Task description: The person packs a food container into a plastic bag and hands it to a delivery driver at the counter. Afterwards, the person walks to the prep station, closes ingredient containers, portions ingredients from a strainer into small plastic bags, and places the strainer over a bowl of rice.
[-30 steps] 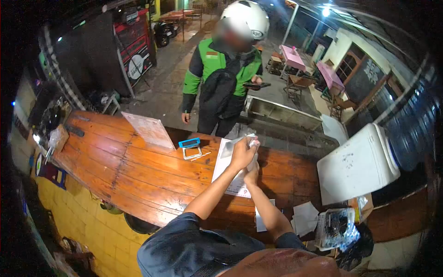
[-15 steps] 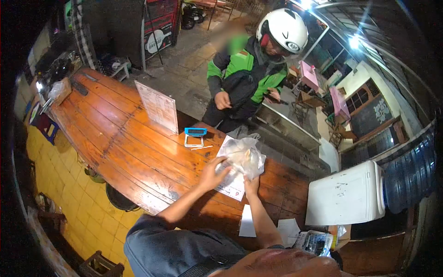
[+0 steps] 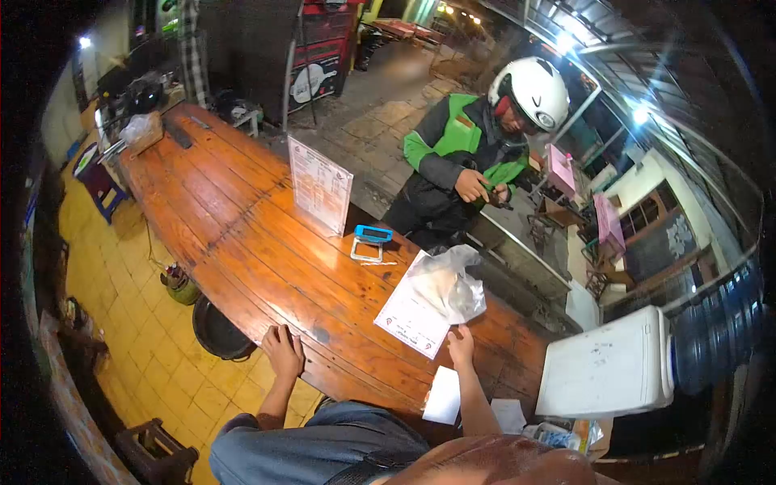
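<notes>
My left hand (image 3: 283, 352) rests on the near edge of the wooden counter (image 3: 267, 259), fingers spread and holding nothing. On the printed sheet (image 3: 410, 325) lies a clear plastic bag (image 3: 449, 284) with something pale inside; its contents are not plain. My right hand (image 3: 461, 347) is at the sheet's right corner, its fingertips at the bag's lower edge. Its fingers are too small and partly hidden to show whether they grip the plastic. A blank white paper (image 3: 442, 395) is under my right forearm, near the counter's front.
Across the counter stands a person in a white helmet (image 3: 533, 90) and green jacket, hands at a small dark object. A menu board (image 3: 319, 186) stands upright beside a blue-and-white device (image 3: 372, 234). A white box (image 3: 602, 364) is at right, a black tub (image 3: 220, 330) below left.
My left hand has left the bag and come back to the counter's near edge. My right hand stays by the bag. The person opposite has brought both hands together. The view has shifted.
</notes>
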A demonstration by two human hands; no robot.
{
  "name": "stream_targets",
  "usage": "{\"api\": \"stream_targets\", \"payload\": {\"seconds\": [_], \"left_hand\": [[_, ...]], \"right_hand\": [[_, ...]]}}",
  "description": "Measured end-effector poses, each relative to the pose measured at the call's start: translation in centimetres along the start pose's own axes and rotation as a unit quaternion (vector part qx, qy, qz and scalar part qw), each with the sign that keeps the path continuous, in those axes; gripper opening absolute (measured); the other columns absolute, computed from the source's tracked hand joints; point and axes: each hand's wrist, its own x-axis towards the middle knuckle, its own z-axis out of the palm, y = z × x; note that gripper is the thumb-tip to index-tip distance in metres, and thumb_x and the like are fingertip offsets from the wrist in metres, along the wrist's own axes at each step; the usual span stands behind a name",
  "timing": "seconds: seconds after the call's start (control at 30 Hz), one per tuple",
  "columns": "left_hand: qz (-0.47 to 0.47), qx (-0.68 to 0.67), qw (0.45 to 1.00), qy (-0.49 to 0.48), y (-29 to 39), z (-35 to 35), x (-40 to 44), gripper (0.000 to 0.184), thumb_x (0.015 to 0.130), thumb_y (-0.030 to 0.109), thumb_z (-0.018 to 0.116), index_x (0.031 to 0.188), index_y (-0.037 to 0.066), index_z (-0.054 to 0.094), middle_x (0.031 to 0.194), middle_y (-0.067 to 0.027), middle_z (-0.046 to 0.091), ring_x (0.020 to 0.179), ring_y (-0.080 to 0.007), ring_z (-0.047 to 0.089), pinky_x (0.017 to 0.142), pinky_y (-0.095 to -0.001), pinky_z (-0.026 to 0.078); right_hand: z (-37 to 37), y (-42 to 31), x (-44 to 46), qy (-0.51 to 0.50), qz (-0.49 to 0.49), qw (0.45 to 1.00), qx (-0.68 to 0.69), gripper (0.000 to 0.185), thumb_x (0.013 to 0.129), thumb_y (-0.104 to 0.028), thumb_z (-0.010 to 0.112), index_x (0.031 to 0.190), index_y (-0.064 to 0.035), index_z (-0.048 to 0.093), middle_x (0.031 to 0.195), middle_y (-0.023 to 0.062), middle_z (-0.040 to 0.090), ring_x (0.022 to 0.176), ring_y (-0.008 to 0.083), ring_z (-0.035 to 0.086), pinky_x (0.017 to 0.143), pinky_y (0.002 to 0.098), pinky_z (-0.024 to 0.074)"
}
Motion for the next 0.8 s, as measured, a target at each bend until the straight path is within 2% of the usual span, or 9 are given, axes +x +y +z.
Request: {"api": "stream_targets", "payload": {"seconds": [0.1, 0.13, 0.2, 0.3, 0.43, 0.63, 0.67, 0.77, 0.8], "left_hand": [[-0.022, -0.016, 1.000, 0.005, 1.3, -0.6, 0.6, 0.043, 0.076, 0.015, 0.063, 0.113, 0.000, 0.047, 0.120, -0.0232, 0.040, 0.108, -0.0396, 0.039, 0.094, -0.0475, 0.029], [-0.018, -0.018, 1.000, 0.005, 1.0, -0.3, 0.4, 0.042, 0.077, 0.016, 0.062, 0.113, 0.000, 0.047, 0.123, -0.0237, 0.039, 0.110, -0.0398, 0.038, 0.094, -0.0480, 0.029], [0.006, 0.010, 1.000, 0.019, 0.6, 0.4, 0.3, 0.042, 0.078, 0.017, 0.061, 0.114, 0.000, 0.047, 0.124, -0.0239, 0.039, 0.112, -0.0401, 0.038, 0.095, -0.0491, 0.029], [0.038, 0.025, 0.999, 0.028, 0.2, 0.9, -0.2, 0.040, 0.079, 0.017, 0.060, 0.114, 0.000, 0.048, 0.122, -0.0247, 0.040, 0.112, -0.0402, 0.038, 0.094, -0.0498, 0.030], [0.051, 0.021, 0.998, 0.010, -0.4, 1.5, -0.6, 0.036, 0.081, 0.019, 0.058, 0.111, 0.001, 0.051, 0.119, -0.0258, 0.043, 0.110, -0.0411, 0.040, 0.093, -0.0496, 0.031], [0.038, 0.069, 0.997, 0.003, -1.1, 2.5, -1.0, 0.034, 0.083, 0.021, 0.055, 0.111, 0.002, 0.051, 0.120, -0.0268, 0.044, 0.112, -0.0415, 0.039, 0.095, -0.0492, 0.031], [0.024, 0.059, 0.998, -0.008, -1.1, 2.5, -1.1, 0.034, 0.083, 0.021, 0.056, 0.111, 0.002, 0.051, 0.120, -0.0267, 0.044, 0.112, -0.0414, 0.039, 0.095, -0.0493, 0.031], [0.024, 0.056, 0.998, -0.020, -0.8, 2.2, -1.0, 0.034, 0.083, 0.019, 0.056, 0.111, 0.001, 0.051, 0.119, -0.0263, 0.043, 0.111, -0.0411, 0.040, 0.094, -0.0488, 0.032], [0.031, 0.071, 0.997, -0.016, -0.8, 2.0, -1.2, 0.034, 0.083, 0.020, 0.056, 0.111, 0.001, 0.051, 0.119, -0.0263, 0.044, 0.111, -0.0410, 0.040, 0.094, -0.0488, 0.032]], "right_hand": [[-1.5, -3.3, -6.8, 0.078, -0.135, 0.975, -0.160, 0.043, 0.082, -0.010, 0.058, 0.119, 0.0048, 0.045, 0.128, 0.0214, 0.042, 0.109, 0.0348, 0.049, 0.095, 0.0464, 0.0362], [-1.9, -3.5, -8.5, 0.092, -0.131, 0.975, -0.153, 0.043, 0.082, -0.010, 0.058, 0.119, 0.0048, 0.045, 0.128, 0.0214, 0.042, 0.109, 0.0348, 0.049, 0.095, 0.0464, 0.0362], [-2.2, -3.1, -11.8, 0.187, -0.277, 0.868, -0.366, 0.042, 0.081, -0.012, 0.059, 0.117, 0.0054, 0.046, 0.131, 0.0240, 0.038, 0.118, 0.0406, 0.039, 0.099, 0.0492, 0.0308], [-1.4, -2.6, -16.5, 0.166, -0.279, 0.867, -0.379, 0.043, 0.080, -0.014, 0.060, 0.117, 0.0035, 0.046, 0.132, 0.0251, 0.036, 0.121, 0.0441, 0.032, 0.099, 0.0521, 0.0283], [1.5, 0.8, -20.4, 0.152, -0.323, 0.839, -0.410, 0.039, 0.078, -0.024, 0.060, 0.106, 0.0018, 0.053, 0.124, 0.0244, 0.043, 0.118, 0.0411, 0.038, 0.096, 0.0513, 0.0296], [3.5, 0.5, -21.2, 0.134, -0.343, 0.842, -0.394, 0.042, 0.076, -0.031, 0.063, 0.102, 0.0004, 0.056, 0.121, 0.0186, 0.049, 0.116, 0.0361, 0.042, 0.095, 0.0522, 0.0298], [3.5, 0.0, -21.1, 0.141, -0.324, 0.842, -0.408, 0.040, 0.073, -0.031, 0.064, 0.101, -0.0038, 0.057, 0.122, 0.0163, 0.049, 0.117, 0.0322, 0.042, 0.095, 0.0476, 0.0318], [3.3, 0.6, -20.6, 0.083, -0.334, 0.837, -0.426, 0.042, 0.075, -0.031, 0.063, 0.101, 0.0007, 0.056, 0.124, 0.0188, 0.047, 0.119, 0.0355, 0.039, 0.097, 0.0516, 0.0278], [3.4, 0.8, -20.6, 0.099, -0.337, 0.826, -0.442, 0.043, 0.072, -0.031, 0.066, 0.104, -0.0038, 0.054, 0.129, 0.0177, 0.043, 0.120, 0.0346, 0.038, 0.096, 0.0478, 0.0294]]}}
